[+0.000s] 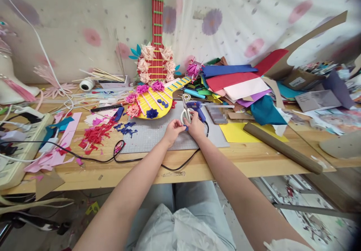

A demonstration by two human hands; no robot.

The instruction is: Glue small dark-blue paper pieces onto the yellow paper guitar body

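My left hand [172, 131] is closed in a pinch over the grey cutting mat [146, 140]. At its fingertips is a small blue paper piece [186, 128], which my right hand [196, 126] also meets. White-handled scissors [185, 112] sit at the fingers of my right hand, blades pointing away from me; the fingers partly cover the handles. Just behind that hand lies a blue glue gun [198, 109]. Beyond my left hand rests a yellow paper guitar [158, 106] with pink, purple and blue paper flowers.
A red guitar [157, 61] with pale flowers leans at the back. Red paper scraps [96, 135] and blue scraps [126, 129] lie left. A black cable [146, 159] crosses the front. On the right are a phone [216, 113], stacked coloured paper [239, 80] and a brown roll [282, 147].
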